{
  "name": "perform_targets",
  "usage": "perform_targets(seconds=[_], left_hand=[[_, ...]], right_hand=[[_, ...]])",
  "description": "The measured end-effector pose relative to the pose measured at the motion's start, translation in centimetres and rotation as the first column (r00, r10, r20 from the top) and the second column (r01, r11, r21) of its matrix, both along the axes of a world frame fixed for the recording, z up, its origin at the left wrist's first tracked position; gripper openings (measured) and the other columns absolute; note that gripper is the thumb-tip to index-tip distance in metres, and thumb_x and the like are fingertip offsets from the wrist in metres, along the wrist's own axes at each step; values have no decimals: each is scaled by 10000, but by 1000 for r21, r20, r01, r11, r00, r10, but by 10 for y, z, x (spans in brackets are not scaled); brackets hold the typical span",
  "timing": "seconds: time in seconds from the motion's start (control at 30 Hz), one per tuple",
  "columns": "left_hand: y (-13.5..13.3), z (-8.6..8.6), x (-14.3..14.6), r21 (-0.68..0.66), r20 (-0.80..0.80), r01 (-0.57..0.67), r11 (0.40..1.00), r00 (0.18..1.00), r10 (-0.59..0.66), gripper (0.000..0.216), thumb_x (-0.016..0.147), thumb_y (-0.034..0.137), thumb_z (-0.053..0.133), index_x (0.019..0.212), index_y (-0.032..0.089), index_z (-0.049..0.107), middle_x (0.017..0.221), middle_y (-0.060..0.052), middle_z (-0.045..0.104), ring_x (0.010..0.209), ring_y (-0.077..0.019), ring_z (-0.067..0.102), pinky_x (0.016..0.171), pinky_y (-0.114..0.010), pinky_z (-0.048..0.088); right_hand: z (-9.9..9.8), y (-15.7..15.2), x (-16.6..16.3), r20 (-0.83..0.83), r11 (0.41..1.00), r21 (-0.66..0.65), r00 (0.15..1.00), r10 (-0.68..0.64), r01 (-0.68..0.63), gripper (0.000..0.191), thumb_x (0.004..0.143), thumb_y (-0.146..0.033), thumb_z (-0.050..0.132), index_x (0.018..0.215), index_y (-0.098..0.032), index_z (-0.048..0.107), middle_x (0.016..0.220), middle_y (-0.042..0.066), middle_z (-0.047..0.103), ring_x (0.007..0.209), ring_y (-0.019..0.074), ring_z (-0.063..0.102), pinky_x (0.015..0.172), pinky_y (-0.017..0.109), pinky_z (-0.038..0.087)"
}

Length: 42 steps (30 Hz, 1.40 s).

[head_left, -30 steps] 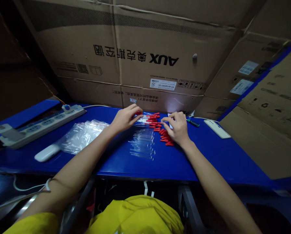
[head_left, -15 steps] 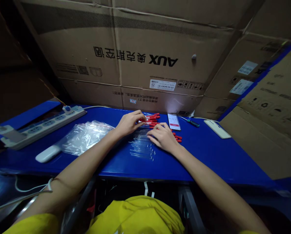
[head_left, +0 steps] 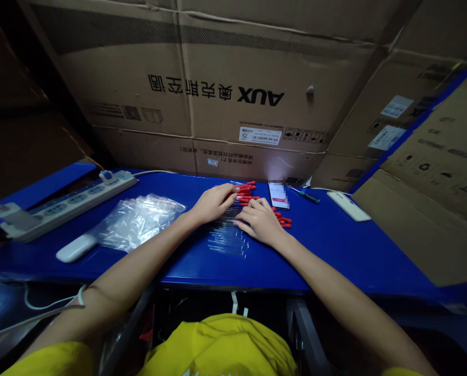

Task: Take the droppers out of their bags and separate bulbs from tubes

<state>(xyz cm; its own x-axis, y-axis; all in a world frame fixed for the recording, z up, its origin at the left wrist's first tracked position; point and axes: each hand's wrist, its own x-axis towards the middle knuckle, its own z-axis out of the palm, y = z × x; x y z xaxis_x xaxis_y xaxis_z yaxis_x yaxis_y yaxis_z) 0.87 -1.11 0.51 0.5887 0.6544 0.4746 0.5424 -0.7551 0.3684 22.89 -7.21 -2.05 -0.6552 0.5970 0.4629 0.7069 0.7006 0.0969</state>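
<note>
Slim clear rods [head_left: 226, 245] lie in a loose row on the blue table. Red tips [head_left: 249, 186] show in a bunch at the far side, and more red tips [head_left: 284, 222] stick out beyond my right hand. My left hand [head_left: 217, 202] is closed, its fingertips pressed together at the far red-tipped rods. Bent over the middle of the row is my right hand [head_left: 259, 222], its fingers curled together among the rods. What lies under its fingers is hidden.
Clear plastic bags [head_left: 143, 222] lie left, by a white rounded device [head_left: 77, 248] and a power strip [head_left: 80, 196]. Behind stand a lit phone [head_left: 278, 195], a screwdriver [head_left: 306, 195] and a cardboard wall [head_left: 218, 115]. A pale phone [head_left: 349, 206] is at right.
My left hand has turned over and lowered slightly, its fingers now folded closer to the red tips. The right hand stays almost in place.
</note>
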Motion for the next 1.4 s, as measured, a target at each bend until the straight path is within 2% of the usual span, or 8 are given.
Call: perform_targets(seconds=[0.13, 0.33, 0.53, 0.67, 0.8, 0.97, 1.17, 1.4], left_hand=[[-1, -2, 1, 15, -20, 50, 999, 999, -50, 244, 1054, 349, 524, 1096, 182, 696, 1119, -98, 713, 980, -235, 673, 842, -343, 505], [-3, -6, 9, -94, 34, 221, 971, 975, -218, 252, 1054, 346, 568, 1137, 215, 766, 1106, -76, 780, 1012, -232, 725, 909, -354, 530], [-5, -12, 15, -175, 76, 260, 950, 965, -251, 203, 1024, 302, 630, 1039, 195, 802, 1002, -59, 809, 912, -212, 740, 878, -342, 532], [-8, -9, 16, -153, 88, 268, 951, 962, -257, 274, 1059, 386, 592, 1098, 203, 793, 1117, -79, 809, 1037, -232, 743, 953, -369, 542], [-8, -8, 13, -66, 27, 167, 984, 986, -166, 366, 1109, 431, 478, 1171, 209, 761, 1232, -101, 775, 1146, -241, 717, 1008, -391, 537], [0, -15, 6, 51, -204, -38, 998, 978, 48, 245, 1040, 347, 575, 1076, 201, 768, 1090, -87, 752, 1001, -228, 712, 838, -323, 545], [1, -16, 8, 23, -321, -121, 992, 939, 122, 205, 1013, 306, 601, 1029, 217, 786, 1039, -72, 760, 975, -234, 705, 776, -296, 502], [1, -18, 7, 13, -299, -162, 987, 941, 159, 216, 995, 326, 615, 1067, 215, 785, 1040, -86, 783, 951, -244, 710, 742, -299, 481]], right_hand=[[3, 0, 1, -78, 998, 19, 995, -65, 66, 227, 1061, -400, 635, 1083, -200, 742, 969, 80, 773, 951, 249, 574, 885, 399, 337], [13, -3, 6, -110, 988, 88, 987, -120, 130, 387, 1060, -351, 608, 1412, -195, 642, 1049, 102, 738, 964, 277, 581, 830, 394, 367], [12, -3, 8, -51, 996, 56, 997, -60, 63, 385, 1019, -262, 648, 1396, -179, 659, 1040, 101, 741, 978, 281, 573, 825, 395, 381], [13, -1, 11, -103, 997, 47, 993, -50, 56, 348, 1008, -232, 641, 1351, -182, 677, 1045, 95, 767, 963, 276, 594, 824, 402, 400], [22, 5, 30, -307, 986, 26, 940, -151, 167, 172, 1032, -278, 605, 1112, -195, 732, 975, 86, 756, 894, 247, 626, 840, 378, 441], [34, 14, 73, -470, 979, -134, 859, -201, 156, 192, 996, -388, 669, 919, -220, 717, 885, 58, 740, 798, 220, 625, 771, 344, 456], [30, 21, 97, -403, 927, -348, 870, -284, 141, 171, 932, -389, 701, 928, -224, 743, 880, 53, 766, 778, 214, 635, 740, 331, 448], [20, 24, 100, -265, 834, -464, 852, -451, 297, 206, 972, -388, 635, 912, -221, 739, 837, 51, 777, 740, 205, 666, 694, 303, 418]])
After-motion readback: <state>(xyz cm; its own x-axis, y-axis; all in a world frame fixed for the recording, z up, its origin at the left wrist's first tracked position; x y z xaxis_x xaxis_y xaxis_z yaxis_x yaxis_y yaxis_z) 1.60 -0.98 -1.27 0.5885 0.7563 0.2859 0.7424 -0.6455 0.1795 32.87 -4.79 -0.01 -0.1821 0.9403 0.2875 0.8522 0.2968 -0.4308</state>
